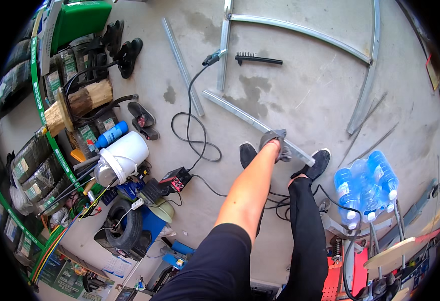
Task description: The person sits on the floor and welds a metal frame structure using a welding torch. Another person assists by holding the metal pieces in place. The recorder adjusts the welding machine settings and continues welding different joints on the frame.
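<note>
My left hand [278,144], in a grey glove, is closed round a galvanised square steel tube [240,112]. The tube slants across the floor from upper left to lower right, its near end beside my right shoe [319,163]. My right hand is out of view. Ahead, a welding electrode holder [212,58] on a black cable lies by an upright of a steel tube frame [300,31]. A black-handled wire brush [260,58] rests inside that frame. Another loose steel tube [182,65] lies to the left.
Black cable [200,145] loops over the floor from a small welding machine [175,179]. A white bucket [127,153], sandals [142,120] and wrapped tyres [32,160] crowd the left. Blue-tinted water bottles [365,185] and thin rods [375,138] lie on the right.
</note>
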A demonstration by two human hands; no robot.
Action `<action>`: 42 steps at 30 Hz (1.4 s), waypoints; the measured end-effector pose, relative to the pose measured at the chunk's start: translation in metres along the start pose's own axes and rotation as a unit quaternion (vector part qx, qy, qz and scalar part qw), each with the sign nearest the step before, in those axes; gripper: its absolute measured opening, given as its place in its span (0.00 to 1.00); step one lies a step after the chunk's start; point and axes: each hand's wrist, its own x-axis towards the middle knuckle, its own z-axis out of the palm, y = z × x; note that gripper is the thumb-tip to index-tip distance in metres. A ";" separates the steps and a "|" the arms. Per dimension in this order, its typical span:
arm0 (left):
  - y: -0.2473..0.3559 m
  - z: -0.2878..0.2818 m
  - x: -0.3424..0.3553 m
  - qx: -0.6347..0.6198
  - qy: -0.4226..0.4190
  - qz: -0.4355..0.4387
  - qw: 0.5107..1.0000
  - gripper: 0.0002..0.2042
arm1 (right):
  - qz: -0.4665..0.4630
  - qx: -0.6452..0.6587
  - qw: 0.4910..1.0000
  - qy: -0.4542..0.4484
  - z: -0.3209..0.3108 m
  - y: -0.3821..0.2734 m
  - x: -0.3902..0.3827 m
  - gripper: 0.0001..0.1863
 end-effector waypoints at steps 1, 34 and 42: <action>-0.008 0.023 0.018 -0.046 -0.021 -0.041 0.998 0.27 | -0.003 -0.004 1.000 -0.014 -0.006 -0.003 0.005 0.13; 0.029 0.149 0.007 -0.154 -0.078 0.008 0.985 0.21 | 0.094 0.056 0.994 0.007 -0.030 0.058 0.043 0.16; 0.040 0.148 -0.014 -0.135 -0.096 0.000 0.986 0.24 | 0.091 -0.028 0.995 0.021 -0.001 0.068 0.040 0.16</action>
